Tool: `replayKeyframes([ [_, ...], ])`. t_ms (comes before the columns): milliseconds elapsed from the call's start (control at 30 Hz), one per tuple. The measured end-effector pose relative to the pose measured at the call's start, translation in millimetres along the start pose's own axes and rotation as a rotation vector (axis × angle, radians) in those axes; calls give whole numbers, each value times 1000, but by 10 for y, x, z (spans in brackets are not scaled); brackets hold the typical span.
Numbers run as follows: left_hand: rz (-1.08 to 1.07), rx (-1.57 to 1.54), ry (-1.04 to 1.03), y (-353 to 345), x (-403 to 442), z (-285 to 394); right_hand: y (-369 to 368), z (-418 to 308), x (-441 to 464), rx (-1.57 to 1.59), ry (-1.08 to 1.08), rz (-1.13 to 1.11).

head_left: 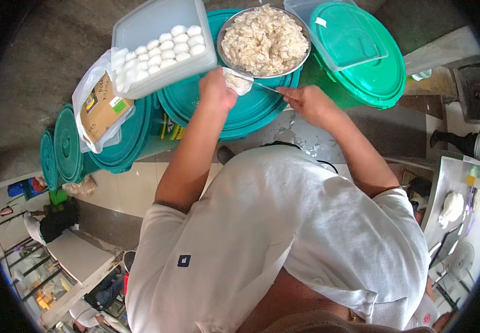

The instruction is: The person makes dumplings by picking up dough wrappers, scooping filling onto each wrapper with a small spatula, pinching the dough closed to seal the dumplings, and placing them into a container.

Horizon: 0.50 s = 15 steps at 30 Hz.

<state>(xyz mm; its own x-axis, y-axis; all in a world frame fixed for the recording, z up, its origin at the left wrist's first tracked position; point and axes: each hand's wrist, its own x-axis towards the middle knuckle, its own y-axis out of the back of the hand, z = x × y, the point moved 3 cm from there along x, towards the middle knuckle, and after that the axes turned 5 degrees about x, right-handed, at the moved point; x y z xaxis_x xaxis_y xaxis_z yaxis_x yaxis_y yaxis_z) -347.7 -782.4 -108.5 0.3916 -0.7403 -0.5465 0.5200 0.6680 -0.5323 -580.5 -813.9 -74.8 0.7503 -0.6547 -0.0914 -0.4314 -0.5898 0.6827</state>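
Note:
My left hand (pixel 216 90) holds a thin white wrapper (pixel 243 84) with a little pale filling on it. My right hand (pixel 308 104) is closed around a slim metal utensil (pixel 266 87), whose tip reaches to the wrapper; its exact kind is hard to make out. Just beyond both hands stands a round metal bowl (pixel 219 44) heaped with pale, lumpy filling (pixel 265 40). On the left, a clear plastic container (pixel 140 23) holds rows of smooth white rounded pieces (pixel 168 54).
Teal lids (pixel 195 108) of large tubs support the bowl and container. A green lid (pixel 381 72) with a clear plastic tray (pixel 346 49) lies right. A plastic bag with a brown package (pixel 104 105) sits left. Other people are partly visible at the edges.

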Motion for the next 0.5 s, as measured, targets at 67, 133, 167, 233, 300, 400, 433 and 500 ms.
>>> replayKeyframes([
  [67, 33, -30, 4, 79, 29, -6, -14, -29, -104, -36, 113, 98],
  [133, -13, -32, 8, 112, -4, 31, 71, 59, -144, -5, 164, 144],
  [167, -10, -31, 5, 130, -19, 45, 100, 75, -152, 26, 217, 191],
  [233, -55, 37, 2, 12, -181, 157, 217, -83, -195, 93, 178, 195],
  [300, -82, 35, -1, 0, -152, 156, 266, -165, -226, 156, 135, 202],
  [400, -136, 28, 12, -75, -173, 133, 226, -145, -242, -1, 81, 153],
  [433, -160, 22, 24, -122, -214, 136, 188, -90, -228, 17, 103, 163],
  [500, -160, 33, 31, -181, -287, 154, 196, -44, -205, 35, 129, 172],
])
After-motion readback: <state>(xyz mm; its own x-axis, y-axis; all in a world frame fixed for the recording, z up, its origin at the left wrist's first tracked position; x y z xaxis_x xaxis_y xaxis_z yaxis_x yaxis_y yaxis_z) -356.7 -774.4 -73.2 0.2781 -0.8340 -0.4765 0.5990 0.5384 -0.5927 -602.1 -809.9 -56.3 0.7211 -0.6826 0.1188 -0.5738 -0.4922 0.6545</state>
